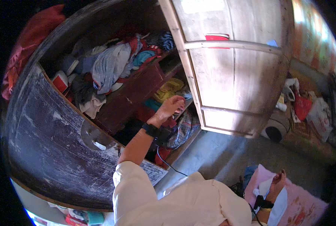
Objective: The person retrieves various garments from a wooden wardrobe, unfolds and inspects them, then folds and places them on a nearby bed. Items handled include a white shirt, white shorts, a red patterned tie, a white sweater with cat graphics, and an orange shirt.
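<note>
My left hand (172,108), with a dark band at its wrist, reaches into an open wooden cupboard (134,104). Its fingers are curled beside a yellow cloth (169,89); whether they hold anything is hidden. Below that hand lies a checked cloth (184,130). Crumpled clothes, among them a light blue garment (111,63), fill the shelf above. At the lower right, my right hand (278,180) hangs by a pink cloth (300,195), palm turned up, with a band and a yellow bracelet on the wrist. I cannot tell whether it touches the white cloth near it.
A pale cupboard door (221,79) stands open at the upper middle. The cupboard's scratched dark side (57,135) fills the left. Plastic bags (320,118) and a rounded container (276,127) stand at the right. A thin black cable (170,166) runs from the left wrist area towards my shirt.
</note>
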